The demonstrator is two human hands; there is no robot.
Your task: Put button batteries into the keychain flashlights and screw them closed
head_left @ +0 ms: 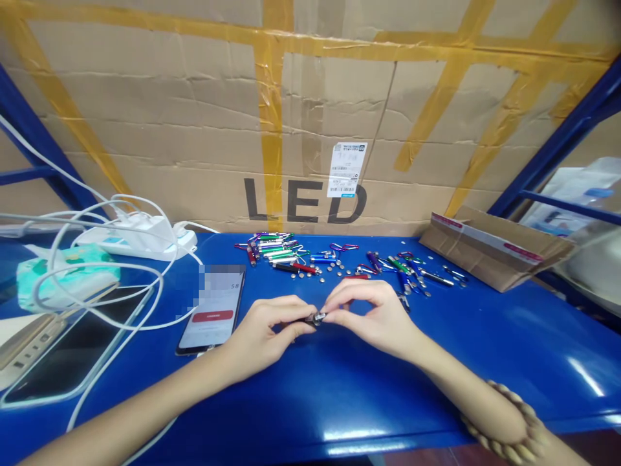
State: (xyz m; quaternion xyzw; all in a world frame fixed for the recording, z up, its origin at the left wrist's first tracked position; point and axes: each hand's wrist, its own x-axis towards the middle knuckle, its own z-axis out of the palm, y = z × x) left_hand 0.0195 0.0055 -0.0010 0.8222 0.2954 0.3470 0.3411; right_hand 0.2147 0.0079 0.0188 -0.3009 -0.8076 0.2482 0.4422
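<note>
Between my two hands is a small black keychain flashlight (318, 318) with a silvery end, held just above the blue table. My left hand (266, 331) pinches its dark body between thumb and fingers. From the other side, the thumb and forefinger of my right hand (376, 317) close on the silvery end; any tiny part inside that pinch is hidden. Beyond the hands lie a pile of coloured keychain flashlights (276, 249) and a looser group of flashlights (405, 266) with carabiner clips. Several button cells (336, 266) are scattered between them.
A lit phone (213, 310) lies beside my left hand. Farther left are a dark-screened phone (82, 349), looping white cables (160, 285), a power strip (140, 236) and a green tissue pack (68, 275). A cardboard tray (495, 246) stands back right, before a large taped carton (194, 129).
</note>
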